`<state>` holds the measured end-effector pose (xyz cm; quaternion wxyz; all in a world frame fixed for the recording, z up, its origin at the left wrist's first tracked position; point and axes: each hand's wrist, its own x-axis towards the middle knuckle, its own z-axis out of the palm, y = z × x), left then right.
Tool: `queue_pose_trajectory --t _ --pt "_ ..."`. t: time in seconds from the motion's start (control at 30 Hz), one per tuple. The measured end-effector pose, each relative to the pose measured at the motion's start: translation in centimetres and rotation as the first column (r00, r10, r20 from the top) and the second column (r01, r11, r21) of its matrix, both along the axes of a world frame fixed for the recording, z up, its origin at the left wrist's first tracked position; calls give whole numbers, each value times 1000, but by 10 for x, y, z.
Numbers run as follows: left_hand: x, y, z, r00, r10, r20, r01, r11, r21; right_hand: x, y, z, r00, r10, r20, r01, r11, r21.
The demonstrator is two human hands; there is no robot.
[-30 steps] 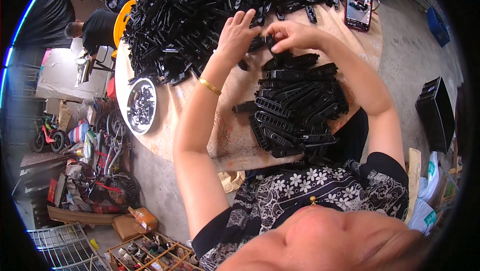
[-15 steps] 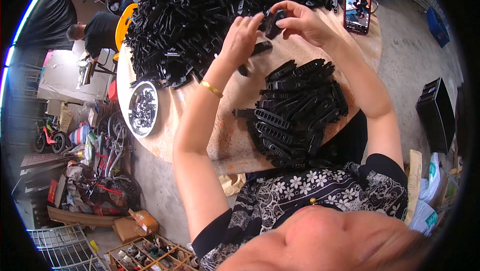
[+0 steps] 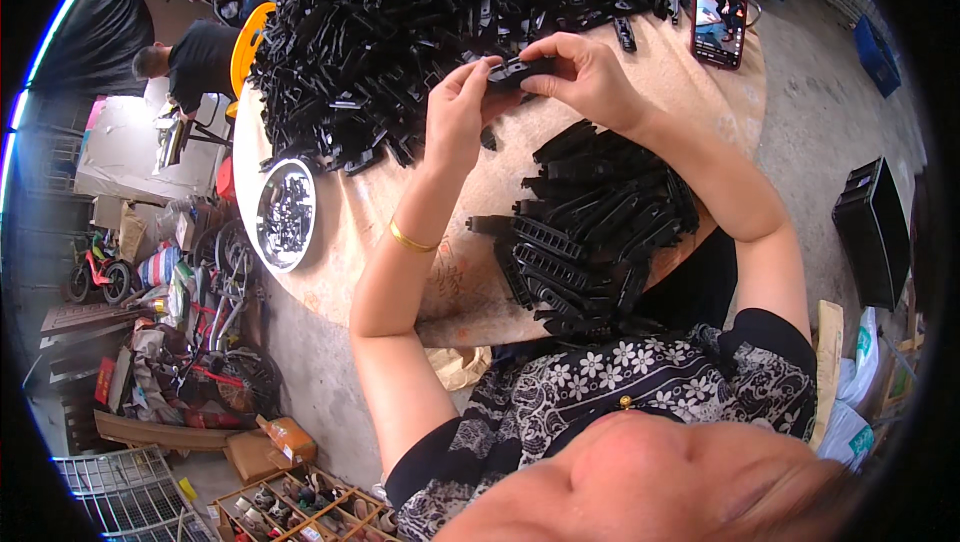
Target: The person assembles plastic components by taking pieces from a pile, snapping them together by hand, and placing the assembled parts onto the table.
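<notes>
Over the table, a long black plastic part (image 3: 521,70) is held roughly level between my two hands. My left hand (image 3: 460,112) has its thumb and index finger closed at the part's left end. At the other end my right hand (image 3: 585,80) pinches it between thumb and fingers. Just beyond my hands spreads a large heap of loose black plastic parts (image 3: 370,52). Closer to my body lies a smaller pile of slotted black plastic parts (image 3: 600,227), many of them lined up side by side. Fine detail of the held part is too small to make out.
A white-rimmed round dish (image 3: 312,217) with small dark and shiny pieces stands at the table's left edge. A phone (image 3: 718,17) with a lit screen stands at the right. A black crate (image 3: 872,232) is on the floor. Another person (image 3: 200,67) works at far left.
The black part has turned from steeply tilted to roughly level. My right hand has moved left and down a little, and my left fingers now close on the part's left end.
</notes>
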<state>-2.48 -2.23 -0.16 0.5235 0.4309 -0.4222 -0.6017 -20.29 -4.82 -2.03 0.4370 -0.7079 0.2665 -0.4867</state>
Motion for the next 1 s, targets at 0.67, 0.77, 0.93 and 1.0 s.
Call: queue_pose_trajectory --t 0.67,0.77,0.93,1.0 --pt "0 20 7 605 280 746 289 795 -533 -15 -7 11 891 3 -454 -100 977 -189" --pt "1 21 3 612 342 713 275 754 -597 -13 -4 13 913 0 -408 -73 984 -163" --pt "3 31 3 627 365 688 230 757 -611 -11 -3 3 877 -190 -441 -56 872 -486" --pt "8 34 -1 680 208 703 208 864 -458 -11 -4 2 868 -180 -462 -77 872 -484"
